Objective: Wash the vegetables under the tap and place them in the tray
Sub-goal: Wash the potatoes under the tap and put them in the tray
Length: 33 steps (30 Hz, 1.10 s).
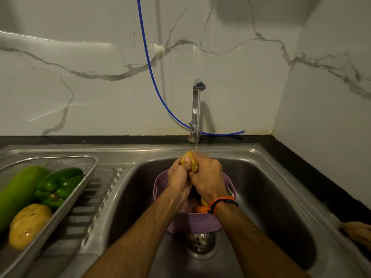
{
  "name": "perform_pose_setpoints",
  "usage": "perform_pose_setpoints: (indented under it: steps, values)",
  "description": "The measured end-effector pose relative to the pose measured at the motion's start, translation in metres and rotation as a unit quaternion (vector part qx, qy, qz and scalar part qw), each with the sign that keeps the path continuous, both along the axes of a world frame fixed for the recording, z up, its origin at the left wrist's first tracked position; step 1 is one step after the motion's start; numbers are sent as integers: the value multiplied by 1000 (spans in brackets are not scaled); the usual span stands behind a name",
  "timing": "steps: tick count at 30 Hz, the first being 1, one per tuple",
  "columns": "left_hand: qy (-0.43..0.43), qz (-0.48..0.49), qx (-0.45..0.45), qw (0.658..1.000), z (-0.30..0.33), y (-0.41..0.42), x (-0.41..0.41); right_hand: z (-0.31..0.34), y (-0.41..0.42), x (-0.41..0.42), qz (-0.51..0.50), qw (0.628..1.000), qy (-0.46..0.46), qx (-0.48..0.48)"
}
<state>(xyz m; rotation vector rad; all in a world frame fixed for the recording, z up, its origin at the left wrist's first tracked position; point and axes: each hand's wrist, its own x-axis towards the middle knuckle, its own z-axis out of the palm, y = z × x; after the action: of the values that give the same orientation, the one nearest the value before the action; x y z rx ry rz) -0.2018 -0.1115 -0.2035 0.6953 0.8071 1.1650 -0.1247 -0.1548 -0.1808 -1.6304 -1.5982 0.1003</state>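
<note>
I have both grips curled around the potato (189, 161), left hand (179, 178) and right hand (208, 178) pressed together, under the tap (197, 109) stream, above the purple basket (193, 222) in the sink (271, 189), tray (88, 167) well left.

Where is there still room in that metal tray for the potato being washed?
The tray has bare mesh at its far end, between the back rim and the green peppers. Its near part is crowded: a long green vegetable, the peppers and a washed potato lie close together. Both hands, left and right, grip the potato under the tap.
</note>
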Motion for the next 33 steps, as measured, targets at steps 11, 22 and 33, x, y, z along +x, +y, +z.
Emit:
perform_pose_setpoints:
  steps: [11, 22, 33]
  values:
    - [-7, -15, 6, 1000, -4, 3, -1, 1, 0, 0, -4, 1000, 11, 13]
    - [27, -33, 55, 998, -1, 8, -5, 2, -2, 4, 4, 999, -1, 43]
    - [101, -20, 111, 989, -7, 11, -4, 2, 1, 9, 11, 999, 38, 13]
